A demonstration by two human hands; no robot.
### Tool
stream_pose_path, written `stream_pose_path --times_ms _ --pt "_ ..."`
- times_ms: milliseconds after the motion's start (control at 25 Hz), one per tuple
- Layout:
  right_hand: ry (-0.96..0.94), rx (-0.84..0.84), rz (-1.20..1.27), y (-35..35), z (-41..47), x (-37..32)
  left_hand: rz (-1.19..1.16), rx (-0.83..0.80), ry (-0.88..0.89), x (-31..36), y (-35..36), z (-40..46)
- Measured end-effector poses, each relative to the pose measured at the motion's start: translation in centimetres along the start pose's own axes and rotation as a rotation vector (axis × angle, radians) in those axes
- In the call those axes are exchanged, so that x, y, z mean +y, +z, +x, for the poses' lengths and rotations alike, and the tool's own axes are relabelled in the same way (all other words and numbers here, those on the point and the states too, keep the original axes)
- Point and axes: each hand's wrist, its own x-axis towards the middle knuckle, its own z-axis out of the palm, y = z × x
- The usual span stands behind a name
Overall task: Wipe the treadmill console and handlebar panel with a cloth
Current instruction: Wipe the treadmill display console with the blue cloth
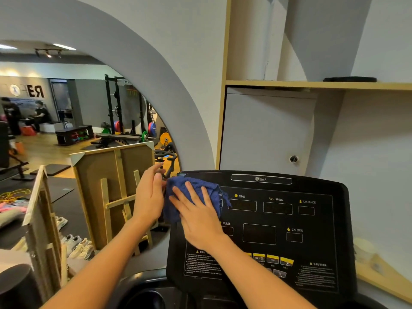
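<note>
Cloth (pixel 194 197) sits on the console's (pixel 312 219) far-left corner, right hand (pixel 197 216) flat on it, left hand (pixel 150 195) just left at its edge, shelf (pixel 289 84) behind.

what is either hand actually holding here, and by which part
Neither hand grips anything. The right hand presses the blue cloth flat against the console's upper left corner with straight fingers; the left hand touches the cloth's left edge, fingers open.

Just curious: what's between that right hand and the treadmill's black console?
The head view shows a blue cloth between the right hand and the console.
</note>
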Motion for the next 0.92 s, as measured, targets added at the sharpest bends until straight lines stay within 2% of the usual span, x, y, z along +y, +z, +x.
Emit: stream_pose_path --times_ms 200,440,920 --pt "-0.006 -0.051 0.057 0.8 -3.0 -1.8 0.111 -0.136 0.081 0.5 2.4 1.7" --pt "0.013 -0.095 0.099 2.2 -6.5 -4.0 0.192 -0.295 0.058 -0.4 5.4 2.7" --pt "-0.033 -0.224 0.050 3.7 -12.5 -5.7 0.277 -0.122 0.092 -1.0 7.1 1.6"
